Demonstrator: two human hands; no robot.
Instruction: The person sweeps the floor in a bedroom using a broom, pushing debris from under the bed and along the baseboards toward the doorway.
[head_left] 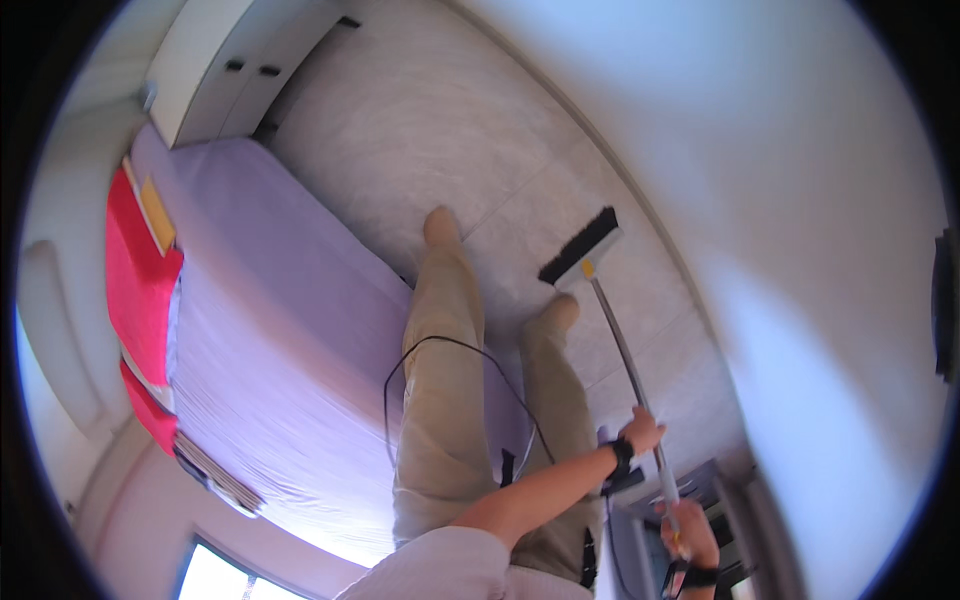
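A long-handled broom slants across the right of the head view, held in both hands. Its wide head with black bristles (578,246) is at the floor just ahead of my right foot, and a yellow piece joins it to the grey handle (622,345). My left hand (642,432), with a black watch on its wrist, is closed round the middle of the handle. Lower down, near the handle's upper end, my right hand (692,533) is wrapped round it, with a black band on that wrist.
A bed with a lilac sheet (270,270) runs along my left, with red pillows (140,280) on it. A white cabinet (235,70) stands beyond it. A white wall (760,200) with a skirting strip borders the tiled floor (370,110) on the right. A black cable (440,338) loops before my legs.
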